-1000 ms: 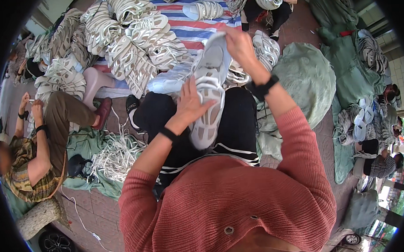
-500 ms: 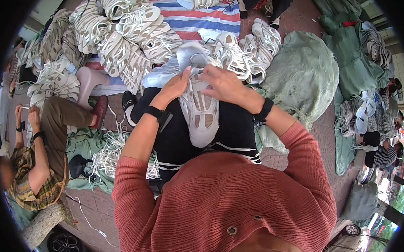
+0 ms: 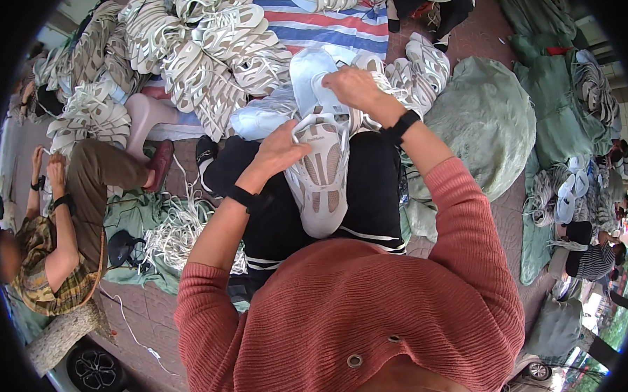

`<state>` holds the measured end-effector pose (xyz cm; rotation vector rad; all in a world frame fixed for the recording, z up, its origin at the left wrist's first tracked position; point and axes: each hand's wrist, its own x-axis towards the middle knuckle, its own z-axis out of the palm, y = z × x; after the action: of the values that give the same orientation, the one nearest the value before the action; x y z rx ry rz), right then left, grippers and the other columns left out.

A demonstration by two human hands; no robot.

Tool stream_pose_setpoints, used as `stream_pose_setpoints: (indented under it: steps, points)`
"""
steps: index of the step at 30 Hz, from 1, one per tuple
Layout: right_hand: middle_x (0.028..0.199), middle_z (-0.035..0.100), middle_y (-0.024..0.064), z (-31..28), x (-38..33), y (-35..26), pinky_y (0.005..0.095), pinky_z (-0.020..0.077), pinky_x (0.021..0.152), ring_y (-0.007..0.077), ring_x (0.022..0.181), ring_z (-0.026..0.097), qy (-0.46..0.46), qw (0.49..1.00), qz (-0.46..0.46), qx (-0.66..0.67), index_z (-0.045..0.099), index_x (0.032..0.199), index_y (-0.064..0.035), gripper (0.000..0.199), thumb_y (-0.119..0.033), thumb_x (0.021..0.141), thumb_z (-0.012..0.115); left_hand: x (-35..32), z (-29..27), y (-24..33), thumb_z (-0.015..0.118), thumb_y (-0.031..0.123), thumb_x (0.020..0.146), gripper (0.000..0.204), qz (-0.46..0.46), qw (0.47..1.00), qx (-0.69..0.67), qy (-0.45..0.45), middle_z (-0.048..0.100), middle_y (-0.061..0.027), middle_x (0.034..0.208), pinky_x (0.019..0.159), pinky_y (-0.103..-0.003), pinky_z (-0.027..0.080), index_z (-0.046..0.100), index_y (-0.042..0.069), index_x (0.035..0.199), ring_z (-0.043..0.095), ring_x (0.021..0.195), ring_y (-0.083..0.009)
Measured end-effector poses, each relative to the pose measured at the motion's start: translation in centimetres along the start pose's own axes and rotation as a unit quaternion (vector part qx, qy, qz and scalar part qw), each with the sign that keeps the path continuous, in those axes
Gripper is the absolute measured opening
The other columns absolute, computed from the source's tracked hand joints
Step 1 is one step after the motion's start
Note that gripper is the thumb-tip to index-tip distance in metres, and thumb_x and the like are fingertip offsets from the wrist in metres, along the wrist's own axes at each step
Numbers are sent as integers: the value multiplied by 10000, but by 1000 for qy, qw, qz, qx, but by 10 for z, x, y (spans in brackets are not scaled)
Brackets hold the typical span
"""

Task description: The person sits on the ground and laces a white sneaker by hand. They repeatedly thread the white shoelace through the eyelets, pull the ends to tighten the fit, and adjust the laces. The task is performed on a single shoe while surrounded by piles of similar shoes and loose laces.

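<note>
A white and beige shoe upper (image 3: pixel 318 175) with mesh panels lies on my lap over dark trousers, its toe pointing toward me. My left hand (image 3: pixel 282 150) is closed on its left side, beside the lace holes. A white lace (image 3: pixel 313 117) crosses the upper near its throat. Beyond that, the pale blue lining (image 3: pixel 309 73) stands opened out. My right hand (image 3: pixel 357 90) is closed at this pale far part, fingertips pinching an edge. Whether that edge is tongue or lining, I cannot tell.
Stacked shoe uppers (image 3: pixel 203 68) lie ahead on a striped sheet (image 3: pixel 321 27). A large pale green sack (image 3: pixel 475 126) sits at right. White laces (image 3: pixel 179 233) lie in a heap at left, near a pink stool (image 3: pixel 146 119) and a seated person (image 3: pixel 50 256).
My right hand has moved up and away from the mesh to the pale far part. My left hand has shifted nearer to me along the upper's side. The lining now stands more opened out.
</note>
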<state>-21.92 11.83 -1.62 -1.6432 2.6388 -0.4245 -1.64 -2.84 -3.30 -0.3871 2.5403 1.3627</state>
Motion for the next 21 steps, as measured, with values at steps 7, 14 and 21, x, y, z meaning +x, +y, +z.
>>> stream_pose_setpoints:
  steps: [7,14,21]
  points:
    - [1131,630,79,-3,-8,-45,534,476,872,411,1130,515,-204,975,17,-81,696,949,-70,294,-343,875,617,33,-18,-8,621,224,762,721,85,980,-80,-160,498,-201,1384,1053,-382,372,405,-18,1406,474,1281,-303]
    - [1025,594,53,19,-35,-43,469,468,867,307,1100,517,-25,996,-74,-47,656,906,-76,156,-115,756,646,13,0,28,655,724,732,1123,-74,986,136,-57,492,-304,1355,1049,-436,412,289,-30,1479,513,1261,-397]
    - [990,588,33,-2,-35,20,406,467,875,256,1001,556,44,991,-115,-61,629,947,-87,194,-127,758,650,22,-11,41,641,685,762,905,-31,970,234,-59,611,-239,1230,962,-444,462,466,43,1376,589,1152,-383]
